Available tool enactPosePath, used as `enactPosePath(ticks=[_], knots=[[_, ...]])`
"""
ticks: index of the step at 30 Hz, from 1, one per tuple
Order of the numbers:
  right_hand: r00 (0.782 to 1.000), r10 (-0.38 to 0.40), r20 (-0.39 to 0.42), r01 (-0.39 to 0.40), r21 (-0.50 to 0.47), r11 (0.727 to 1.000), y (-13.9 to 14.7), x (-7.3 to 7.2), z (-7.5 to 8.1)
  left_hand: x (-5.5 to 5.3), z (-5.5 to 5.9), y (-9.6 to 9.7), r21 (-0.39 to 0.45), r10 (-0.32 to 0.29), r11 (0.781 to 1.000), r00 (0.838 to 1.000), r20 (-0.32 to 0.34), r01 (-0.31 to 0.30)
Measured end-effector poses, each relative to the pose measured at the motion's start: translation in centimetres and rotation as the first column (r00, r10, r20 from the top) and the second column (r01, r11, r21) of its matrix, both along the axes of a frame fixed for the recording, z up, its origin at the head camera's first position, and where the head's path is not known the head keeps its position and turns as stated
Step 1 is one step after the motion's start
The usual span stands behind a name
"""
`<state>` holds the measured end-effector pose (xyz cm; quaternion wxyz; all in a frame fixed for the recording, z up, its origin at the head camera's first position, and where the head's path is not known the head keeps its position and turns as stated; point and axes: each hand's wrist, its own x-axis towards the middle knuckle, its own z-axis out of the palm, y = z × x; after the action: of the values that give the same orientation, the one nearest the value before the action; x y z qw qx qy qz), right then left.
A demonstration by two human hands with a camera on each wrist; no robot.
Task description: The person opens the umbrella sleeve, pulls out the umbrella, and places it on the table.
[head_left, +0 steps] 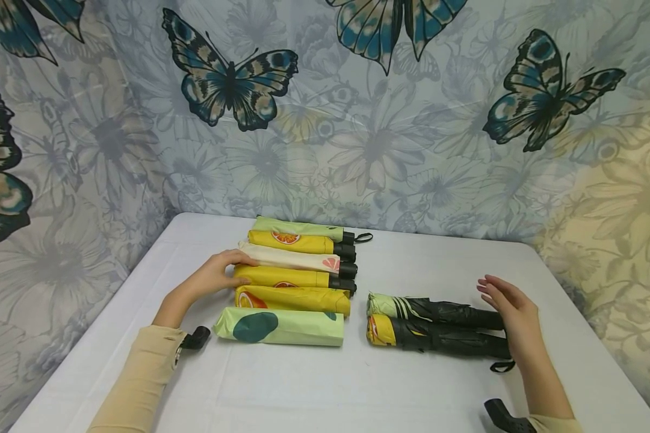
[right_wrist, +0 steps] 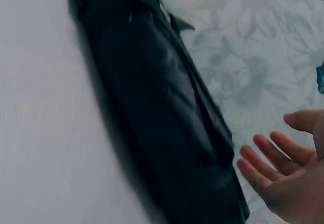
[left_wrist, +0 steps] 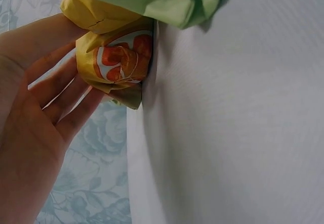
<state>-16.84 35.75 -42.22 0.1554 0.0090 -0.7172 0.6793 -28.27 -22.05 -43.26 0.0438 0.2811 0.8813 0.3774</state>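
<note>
A white worktop (head_left: 281, 391) with rounded far corners carries two groups of folded umbrellas. On the left, six lie side by side; from far to near come a pale green umbrella (head_left: 298, 227), a yellow umbrella (head_left: 311, 244), a cream umbrella (head_left: 295, 257), a second yellow umbrella (head_left: 298, 276), a third yellow umbrella (head_left: 303, 299) and a green-spotted umbrella (head_left: 306, 328). Black handles on the farthest four point right. Across a gap to the right, a black-and-green umbrella (head_left: 444, 311) lies just beyond a black-and-yellow umbrella (head_left: 446, 340), coloured ends leftward.
</note>
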Motion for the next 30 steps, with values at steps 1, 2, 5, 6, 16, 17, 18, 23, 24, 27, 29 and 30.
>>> enactPosePath(ticks=[1,2,5,6,16,17,18,23,24,27,29,30], knots=[[1.0,0.02,0.004,-0.02,-0.012,1.0,-0.4,-0.2,0.2,0.0,0.0,0.0,-0.001,-0.001,1.0,1.0,0.0,0.001],[0.999,0.037,0.013,-0.037,-0.026,0.999,-0.8,-0.3,0.3,-0.1,-0.1,0.0,-0.003,-0.001,1.0,1.0,-0.002,0.001],[0.995,0.075,0.064,-0.073,-0.04,0.997,-2.0,-0.8,0.7,-0.1,-0.1,0.0,-0.01,-0.006,1.0,1.0,-0.004,0.005],[0.994,0.077,0.081,-0.075,-0.028,0.997,-2.4,-1.0,0.9,-0.1,-0.1,0.0,-0.012,-0.005,1.0,1.0,-0.005,0.005],[0.978,0.106,0.18,-0.129,0.12,0.984,-6.4,-2.5,1.4,-0.1,0.0,0.2,-0.016,-0.001,1.0,1.0,-0.001,0.001],[0.976,0.103,0.191,-0.131,0.142,0.981,-6.8,-2.7,1.5,0.0,0.0,0.1,-0.016,0.0,1.0,1.0,-0.002,0.0],[0.973,0.103,0.205,-0.136,0.159,0.978,-7.2,-2.8,1.5,0.0,0.0,0.1,-0.015,0.002,1.0,1.0,-0.003,-0.002],[0.957,0.123,0.261,-0.182,0.215,0.959,-9.1,-3.6,1.4,0.0,-0.2,-0.1,-0.01,0.012,1.0,1.0,-0.002,-0.012],[0.953,0.13,0.273,-0.193,0.219,0.956,-9.5,-3.8,1.4,0.0,-0.2,-0.1,-0.01,0.015,1.0,1.0,-0.002,-0.015],[0.942,0.139,0.307,-0.216,0.236,0.947,-10.4,-4.1,1.6,0.0,-0.2,-0.1,-0.009,0.015,1.0,1.0,-0.002,-0.015],[0.935,0.145,0.324,-0.23,0.243,0.942,-11.0,-4.4,1.7,0.0,-0.2,-0.1,-0.01,0.016,1.0,1.0,-0.003,-0.016],[0.932,0.148,0.331,-0.237,0.247,0.94,-11.3,-4.5,1.8,0.0,-0.2,-0.1,-0.01,0.014,1.0,1.0,-0.003,-0.015]])
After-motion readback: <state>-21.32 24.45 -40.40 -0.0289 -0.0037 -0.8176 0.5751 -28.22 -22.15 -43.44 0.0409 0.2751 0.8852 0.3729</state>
